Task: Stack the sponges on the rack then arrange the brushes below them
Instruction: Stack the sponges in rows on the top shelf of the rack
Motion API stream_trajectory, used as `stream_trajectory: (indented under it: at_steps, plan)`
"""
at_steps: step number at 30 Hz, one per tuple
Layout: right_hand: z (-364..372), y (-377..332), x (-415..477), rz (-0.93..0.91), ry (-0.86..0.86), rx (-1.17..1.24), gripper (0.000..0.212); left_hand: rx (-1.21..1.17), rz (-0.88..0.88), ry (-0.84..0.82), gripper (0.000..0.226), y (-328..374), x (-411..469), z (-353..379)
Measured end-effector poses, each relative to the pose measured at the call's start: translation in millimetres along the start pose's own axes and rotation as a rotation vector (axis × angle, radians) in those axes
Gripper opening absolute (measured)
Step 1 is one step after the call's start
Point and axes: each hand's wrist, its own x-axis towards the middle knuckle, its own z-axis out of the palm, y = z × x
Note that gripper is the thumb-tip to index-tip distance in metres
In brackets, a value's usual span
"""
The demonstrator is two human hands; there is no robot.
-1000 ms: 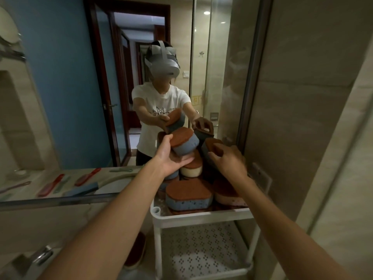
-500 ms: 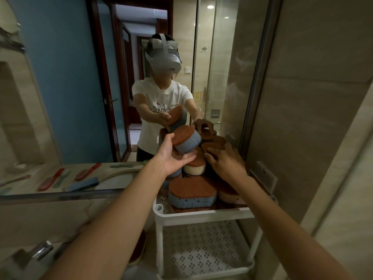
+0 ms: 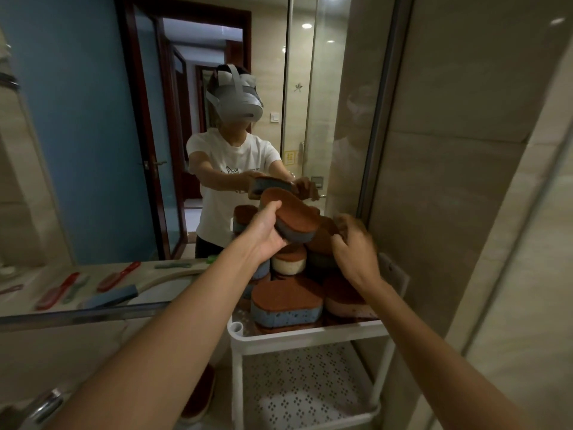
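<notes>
A white rack (image 3: 310, 332) stands against the mirror, and its top tier holds a loose pile of several sponges with brown tops and blue, white or pink bodies; a large blue one (image 3: 286, 308) lies in front. My left hand (image 3: 267, 232) grips a brown-topped blue sponge (image 3: 294, 220) by its left end, held tilted over the top of the pile. My right hand (image 3: 353, 243) is at the pile's right side, fingers curled onto a brown sponge (image 3: 321, 240). Several red, green and blue brushes (image 3: 117, 276) show in the mirror on the counter to the left.
The rack's lower perforated shelf (image 3: 310, 386) holds nothing. Another brown-topped sponge (image 3: 198, 395) lies low beside the rack's left leg. A chrome faucet (image 3: 40, 408) is at the bottom left. A glass partition and a tiled wall close in on the right. The mirror reflects me.
My left hand has raised its sponge higher and swung it right, over the top of the pile. My right hand has shifted a little right along the pile.
</notes>
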Motion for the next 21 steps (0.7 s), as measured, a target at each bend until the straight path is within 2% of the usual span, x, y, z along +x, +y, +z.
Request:
stream_trajectory:
  at_steps: [3,5,9,11,13,15,18,21]
  plan:
    - [-6,-5,-6,-0.099,-0.089,0.130,0.059,0.051,-0.018,-0.021,0.042,-2,5,11]
    - [-8,-6,-6,-0.169,-0.176,0.127,0.061,0.063,-0.044,-0.064,0.042,-6,9,19]
    - [-12,6,-1,-0.090,-0.037,0.136,0.051,0.251,-0.033,-0.123,0.045,-14,13,28]
    - [-16,12,1,0.026,0.045,0.127,0.048,0.602,0.094,-0.060,0.043,-18,16,26]
    - [-19,19,3,0.133,0.068,0.057,0.045,1.097,0.285,0.010,0.040,-22,19,18]
    - [-19,24,2,0.205,0.050,-0.018,0.044,1.453,0.351,-0.063,0.043,-29,23,7]
    - [-13,28,2,0.246,0.011,-0.066,0.043,1.761,0.337,-0.198,0.051,-41,27,-4]
    - [-9,29,3,0.280,-0.018,-0.091,0.043,1.926,0.345,-0.220,0.052,-44,26,-8]
